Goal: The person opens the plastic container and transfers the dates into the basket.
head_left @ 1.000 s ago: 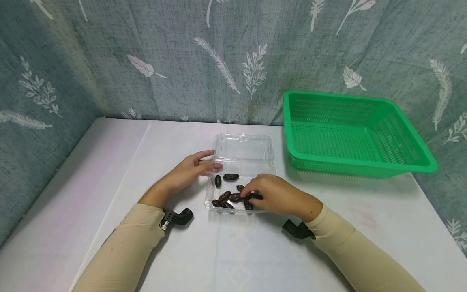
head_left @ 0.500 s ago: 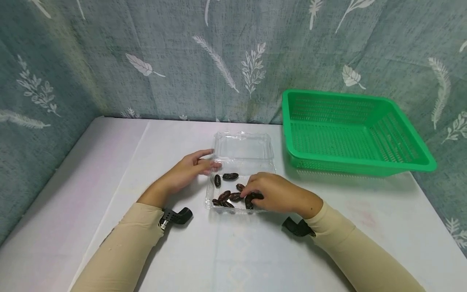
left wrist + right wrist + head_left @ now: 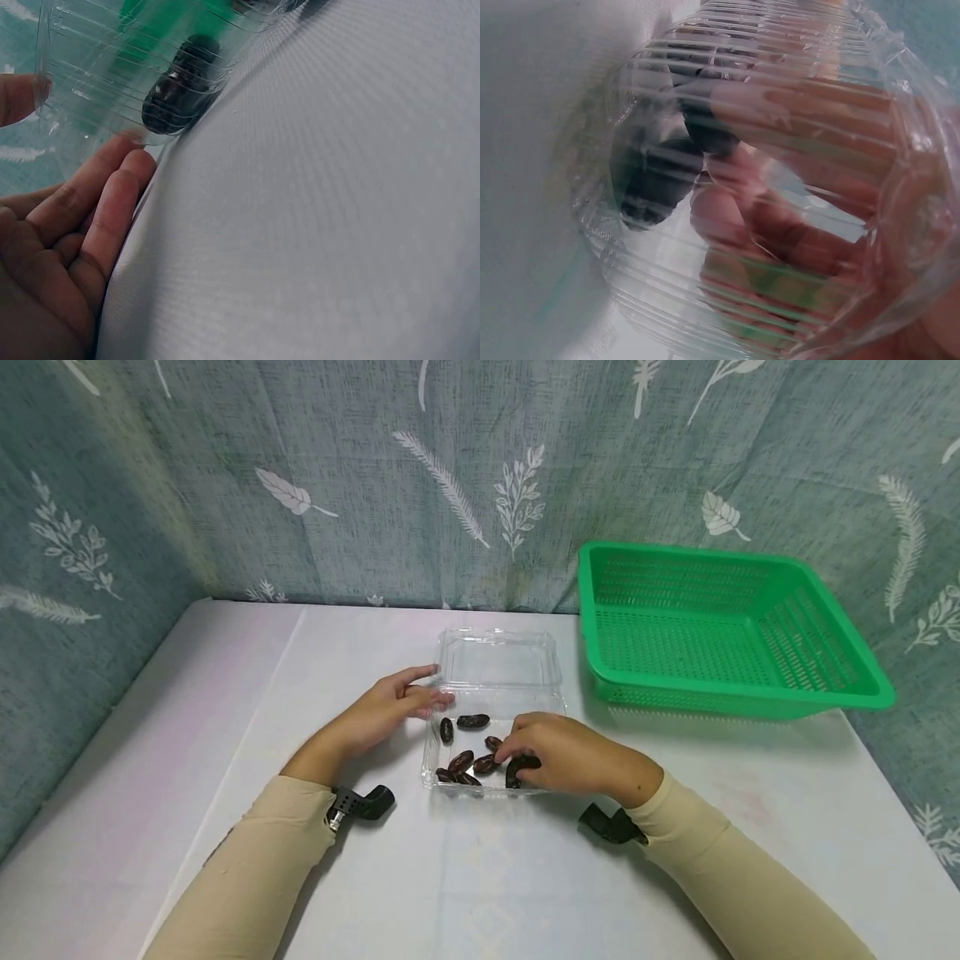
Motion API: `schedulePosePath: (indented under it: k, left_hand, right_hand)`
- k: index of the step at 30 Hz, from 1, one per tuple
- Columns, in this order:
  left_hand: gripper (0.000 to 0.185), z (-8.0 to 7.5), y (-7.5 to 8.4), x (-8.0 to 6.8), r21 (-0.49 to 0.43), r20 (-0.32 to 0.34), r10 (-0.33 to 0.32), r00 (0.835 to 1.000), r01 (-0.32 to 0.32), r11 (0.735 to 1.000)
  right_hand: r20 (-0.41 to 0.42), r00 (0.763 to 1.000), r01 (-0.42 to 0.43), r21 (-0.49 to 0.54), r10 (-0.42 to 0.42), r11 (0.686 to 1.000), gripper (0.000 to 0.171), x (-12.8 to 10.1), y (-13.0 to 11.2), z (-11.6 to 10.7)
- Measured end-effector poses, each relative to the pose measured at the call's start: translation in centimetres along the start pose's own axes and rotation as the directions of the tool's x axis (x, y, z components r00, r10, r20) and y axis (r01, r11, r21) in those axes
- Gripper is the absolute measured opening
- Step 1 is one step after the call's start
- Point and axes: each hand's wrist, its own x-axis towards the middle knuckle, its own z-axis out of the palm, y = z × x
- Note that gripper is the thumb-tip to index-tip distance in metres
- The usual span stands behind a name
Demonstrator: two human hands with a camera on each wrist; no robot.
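Several dark brown dates (image 3: 461, 762) lie in the lower half of a clear plastic clamshell box (image 3: 427, 760), whose lid (image 3: 498, 658) lies folded back behind it. My left hand (image 3: 382, 714) rests at the box's left side, fingers extended and touching the clear wall; in the left wrist view a date (image 3: 180, 86) shows through that wall. Inside the box, my right hand (image 3: 566, 756) bends its fingers round a date (image 3: 705, 124) near the front right corner. Another date (image 3: 656, 184) lies beside it. The plastic blurs the exact contact.
A green perforated basket (image 3: 720, 693) stands at the back right of the white-covered table (image 3: 465, 877). A grey-green leaf-patterned cloth (image 3: 450, 485) hangs behind and to the left. Black camera mounts (image 3: 363, 803) protrude from the wrists.
The dates under my right fingers have shifted slightly and now lie closer together at the front right corner. My left hand stays at the box's left side.
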Motion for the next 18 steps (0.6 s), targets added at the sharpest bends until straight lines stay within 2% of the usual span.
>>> schedulePosePath:
  k: [8,18]
  left_hand:
    - [0.062,-0.14,0.11,0.01,0.003,0.003,0.013,1.000,-0.013,1.000]
    - [0.062,-0.12,0.13,0.00,0.008,0.007,0.010,1.000,-0.010,1.000]
  right_hand:
    - [-0.006,0.999,0.047,-0.016,-0.047,0.999,0.014,0.22,0.20,-0.04]
    - [-0.012,1.000,0.005,0.024,-0.005,1.000,0.009,0.26,0.00,-0.08]
